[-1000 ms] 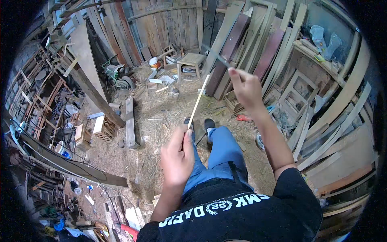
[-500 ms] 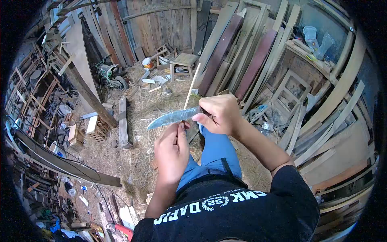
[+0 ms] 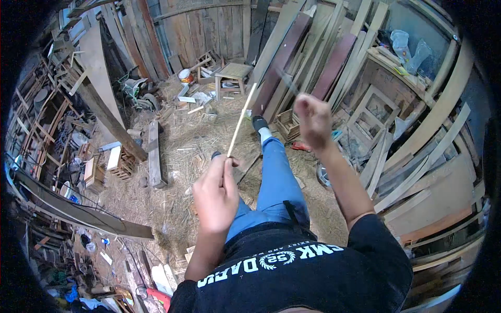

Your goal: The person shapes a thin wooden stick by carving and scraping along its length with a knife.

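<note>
My left hand (image 3: 216, 189) pinches the lower end of a thin wooden stick (image 3: 242, 120), which points up and slightly right, away from me. To the right, my right hand (image 3: 313, 117) is closed around a knife, its handle hidden in the fist. The knife's blade (image 3: 287, 81) is smeared by motion and points up and to the left, well apart from the stick. Below both hands are my legs in blue trousers (image 3: 279, 182), one foot forward on the straw-covered floor (image 3: 193, 141).
Long boards (image 3: 318, 52) lean against the back wall at the right. A small wooden stool (image 3: 233, 73) and a paint bucket (image 3: 185, 76) stand at the back. A wooden post (image 3: 112, 120) slants at the left, beside a thick beam (image 3: 155, 156). Wooden crates (image 3: 121, 161) sit near it.
My right hand has swung the knife up and right, off the stick. The left hand still holds the stick and has shifted slightly. The view has moved a little, showing a foot.
</note>
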Available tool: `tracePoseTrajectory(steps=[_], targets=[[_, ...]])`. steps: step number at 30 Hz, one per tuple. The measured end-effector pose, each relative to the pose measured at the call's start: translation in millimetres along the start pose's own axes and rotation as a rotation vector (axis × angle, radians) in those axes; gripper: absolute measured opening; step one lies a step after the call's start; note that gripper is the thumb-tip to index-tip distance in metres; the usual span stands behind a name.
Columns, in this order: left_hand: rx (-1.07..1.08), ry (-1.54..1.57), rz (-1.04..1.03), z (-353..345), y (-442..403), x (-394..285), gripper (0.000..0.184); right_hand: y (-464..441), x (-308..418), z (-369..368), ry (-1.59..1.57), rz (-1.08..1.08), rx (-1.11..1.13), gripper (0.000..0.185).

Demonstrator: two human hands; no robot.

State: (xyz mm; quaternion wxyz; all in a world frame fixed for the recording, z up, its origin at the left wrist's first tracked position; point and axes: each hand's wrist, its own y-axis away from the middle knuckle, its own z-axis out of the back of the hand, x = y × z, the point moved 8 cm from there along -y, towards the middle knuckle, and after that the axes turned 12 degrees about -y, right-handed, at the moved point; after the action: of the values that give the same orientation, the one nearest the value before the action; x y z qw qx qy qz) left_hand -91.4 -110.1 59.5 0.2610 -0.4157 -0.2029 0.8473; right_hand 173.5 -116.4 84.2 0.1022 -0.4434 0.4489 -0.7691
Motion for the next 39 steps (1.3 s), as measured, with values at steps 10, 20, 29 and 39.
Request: tracePoseTrajectory(steps=[10, 20, 29, 39], targets=[[0.006, 0.009, -0.102, -17, -4, -4, 0.01, 25, 36, -51, 0.214, 0.25, 0.241, 0.041], [0.084, 0.172, 0.065, -32, -7, 20, 0.016, 21, 17, -48, 0.272, 0.111, 0.238, 0.046], [0.072, 0.218, 0.025, -36, -1, 15, 0.016, 24, 40, -68, 0.28, 0.334, 0.421, 0.046], [0.266, 0.694, 0.324, -46, -9, 53, 0.029, -5, 8, -65, 0.288, -0.055, 0.257, 0.045]])
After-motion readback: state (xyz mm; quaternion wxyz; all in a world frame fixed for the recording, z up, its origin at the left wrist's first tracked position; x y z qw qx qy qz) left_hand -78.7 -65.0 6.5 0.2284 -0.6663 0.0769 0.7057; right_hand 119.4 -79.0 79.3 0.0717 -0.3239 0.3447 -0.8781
